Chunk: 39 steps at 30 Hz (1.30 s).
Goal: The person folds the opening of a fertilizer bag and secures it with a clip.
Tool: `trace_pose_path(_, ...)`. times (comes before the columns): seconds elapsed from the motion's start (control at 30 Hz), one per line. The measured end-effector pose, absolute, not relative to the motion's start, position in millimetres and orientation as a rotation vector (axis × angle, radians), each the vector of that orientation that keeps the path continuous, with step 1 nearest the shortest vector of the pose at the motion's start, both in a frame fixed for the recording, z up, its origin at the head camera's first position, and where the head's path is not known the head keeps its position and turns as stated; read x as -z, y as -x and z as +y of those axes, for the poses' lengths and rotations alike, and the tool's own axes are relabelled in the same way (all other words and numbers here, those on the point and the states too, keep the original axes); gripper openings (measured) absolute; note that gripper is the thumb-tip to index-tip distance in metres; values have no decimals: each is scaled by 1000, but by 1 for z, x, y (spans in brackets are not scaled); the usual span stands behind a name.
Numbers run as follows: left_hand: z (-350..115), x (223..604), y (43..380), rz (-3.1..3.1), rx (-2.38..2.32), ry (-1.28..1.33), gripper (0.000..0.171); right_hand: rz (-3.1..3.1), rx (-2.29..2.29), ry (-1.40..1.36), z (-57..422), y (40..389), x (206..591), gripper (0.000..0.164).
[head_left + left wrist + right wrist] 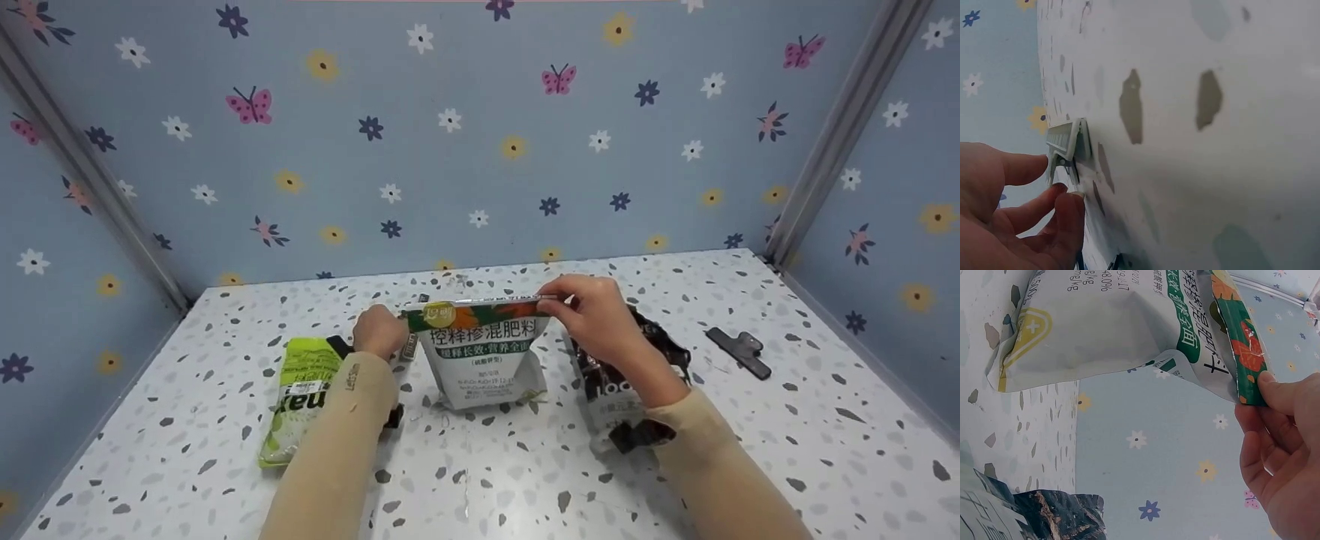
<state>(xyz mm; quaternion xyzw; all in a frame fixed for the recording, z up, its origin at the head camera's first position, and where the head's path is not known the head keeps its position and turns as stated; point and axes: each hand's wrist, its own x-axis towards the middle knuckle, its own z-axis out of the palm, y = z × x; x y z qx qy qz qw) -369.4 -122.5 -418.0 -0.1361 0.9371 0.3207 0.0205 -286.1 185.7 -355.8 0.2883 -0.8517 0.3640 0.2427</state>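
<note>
A white fertilizer bag (484, 367) with a green and orange top band (480, 313) stands upright in the middle of the table. My right hand (596, 311) pinches the right end of that band between thumb and fingers; the right wrist view shows the thumb pressed on the band (1249, 354). Beside the bag's top left corner is my left hand (379, 330). In the left wrist view, this hand (1022, 208) has its thumb and fingertips at the levers of a pale sealing clip (1069, 140), close over the table.
A green bag (304, 390) lies at the left, partly behind the left sleeve, with a black bar (340, 346) at its upper edge. Under the right forearm is a dark bag (600, 386). A black clip (739, 351) lies farther right. Patterned walls (480, 150) enclose the table.
</note>
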Motion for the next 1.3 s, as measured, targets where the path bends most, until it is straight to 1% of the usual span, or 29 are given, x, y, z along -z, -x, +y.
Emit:
trace_pose_path(0.3,-122,419,369,2865,-1038,409,21,-2411,-1158,-705,189,285,352,8)
trace_pose_path(0.47,-123,417,371,2834,-1099,354,27,-2459,-1204,-696,192,286,350,7)
trace_pose_path(0.6,-123,415,368,2807,-1186,363,29,-2467,-1205,-711,192,286,350,7)
trace_pose_path(0.7,-123,416,367,2791,-1257,375,35,-2468,-1206,-712,191,286,350,7)
trace_pose_path(0.93,-122,413,370,2767,-1391,357,29,-2468,-1213,-707,191,286,350,7)
trace_pose_path(1.0,-123,411,371,2770,-1415,331,31,-2466,-1201,-705,191,286,350,7)
trace_pose_path(1.13,-122,408,371,2736,-1456,291,40,-2469,-1181,-699,192,285,350,8)
trace_pose_path(1.3,-124,406,370,2709,-1488,295,41,-2463,-1171,-724,192,285,350,8)
